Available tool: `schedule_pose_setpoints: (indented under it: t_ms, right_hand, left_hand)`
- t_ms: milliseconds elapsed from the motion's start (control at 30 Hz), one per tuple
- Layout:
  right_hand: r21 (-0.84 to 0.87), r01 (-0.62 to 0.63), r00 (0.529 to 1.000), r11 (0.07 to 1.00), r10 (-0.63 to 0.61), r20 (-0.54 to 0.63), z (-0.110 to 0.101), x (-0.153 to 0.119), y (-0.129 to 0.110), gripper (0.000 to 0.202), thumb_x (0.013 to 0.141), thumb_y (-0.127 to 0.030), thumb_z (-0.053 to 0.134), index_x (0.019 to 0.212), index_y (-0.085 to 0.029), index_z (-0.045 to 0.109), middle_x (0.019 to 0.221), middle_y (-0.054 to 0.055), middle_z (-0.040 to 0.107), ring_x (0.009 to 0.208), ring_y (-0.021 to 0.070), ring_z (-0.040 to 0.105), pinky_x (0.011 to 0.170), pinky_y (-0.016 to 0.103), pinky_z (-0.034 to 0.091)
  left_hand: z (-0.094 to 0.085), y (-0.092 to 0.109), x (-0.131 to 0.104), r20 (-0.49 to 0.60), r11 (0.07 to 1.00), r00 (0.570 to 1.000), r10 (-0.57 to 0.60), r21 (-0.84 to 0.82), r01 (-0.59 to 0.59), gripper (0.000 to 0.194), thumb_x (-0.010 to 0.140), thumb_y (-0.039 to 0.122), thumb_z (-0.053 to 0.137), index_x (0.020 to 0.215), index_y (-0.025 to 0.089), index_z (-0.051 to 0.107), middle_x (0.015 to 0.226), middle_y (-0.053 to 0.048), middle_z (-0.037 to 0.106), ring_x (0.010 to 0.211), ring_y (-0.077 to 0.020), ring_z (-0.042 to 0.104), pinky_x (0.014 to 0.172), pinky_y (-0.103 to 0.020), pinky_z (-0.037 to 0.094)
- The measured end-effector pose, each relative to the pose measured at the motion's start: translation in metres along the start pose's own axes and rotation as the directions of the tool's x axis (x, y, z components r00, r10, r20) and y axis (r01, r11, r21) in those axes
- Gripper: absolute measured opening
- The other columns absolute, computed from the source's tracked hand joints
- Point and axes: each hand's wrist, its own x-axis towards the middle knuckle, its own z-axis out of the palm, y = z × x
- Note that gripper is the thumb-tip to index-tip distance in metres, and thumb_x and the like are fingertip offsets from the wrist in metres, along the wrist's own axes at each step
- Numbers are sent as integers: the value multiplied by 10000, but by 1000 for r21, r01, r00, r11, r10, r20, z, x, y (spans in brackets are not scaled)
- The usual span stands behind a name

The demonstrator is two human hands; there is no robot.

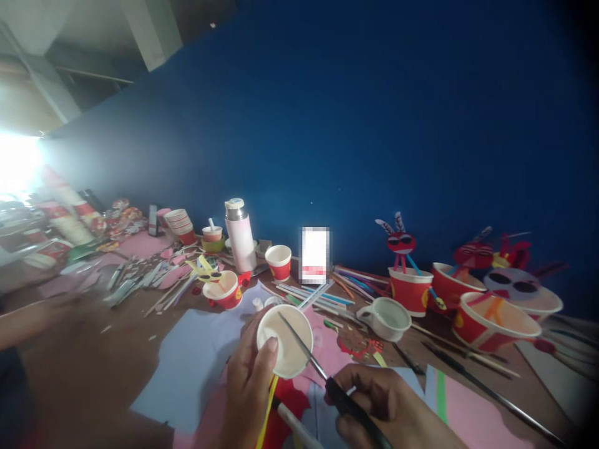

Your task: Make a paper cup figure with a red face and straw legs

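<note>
My left hand (255, 362) grips a paper cup (292, 358), its pale inside tilted up at me. The thumb presses at the rim and the fingers wrap round the outside. In my right hand (379, 399) is a black-handled tool (349, 402) with a slim, pointed metal shaft. Its tip lies over the cup's opening; whether it touches the inner wall I cannot tell. Below the cup runs a yellow strip (269, 411), partly hidden by my left hand. Beside it are a white pen-like stick (297, 427) and red paper (299, 399).
Red paper cups with figures (412, 290) stand at the right, near a white mug (386, 318). A pale flask (241, 240) and a red cup (279, 265) stand behind. Blue paper (178, 368) and paper scraps cover the table. Another person's arm (32, 321) reaches in at left.
</note>
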Motion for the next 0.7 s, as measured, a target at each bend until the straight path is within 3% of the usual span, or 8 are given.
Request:
schedule_pose_setpoints:
  t_ms: [167,433,700]
  right_hand:
    - [32,28,999,999,-27,-18,1,0,0,292,649,-383,713,757,-170,544,495,-86,414,409,33,258,396,187,156]
    - [72,-39,999,997,41,-25,2,3,6,318,643,-369,760,747,-177,530,470,-97,416,372,22,295,365,148,213]
    - [110,-35,999,993,39,-32,3,3,5,358,614,-414,776,758,-177,549,428,-107,409,346,25,342,343,134,272]
  left_hand:
    - [3,5,0,7,999,1000,-9,-32,9,425,819,382,558,1187,177,607,1092,-102,690,1160,-335,542,908,-379,485]
    - [3,-1,1,77,1000,997,2,25,-4,520,824,366,523,1299,161,472,1327,-127,533,1240,-328,459,980,-401,412]
    - [5,-1,6,153,999,987,40,-17,-38,493,774,280,538,1255,175,517,1231,-104,600,1161,-309,529,957,-389,434]
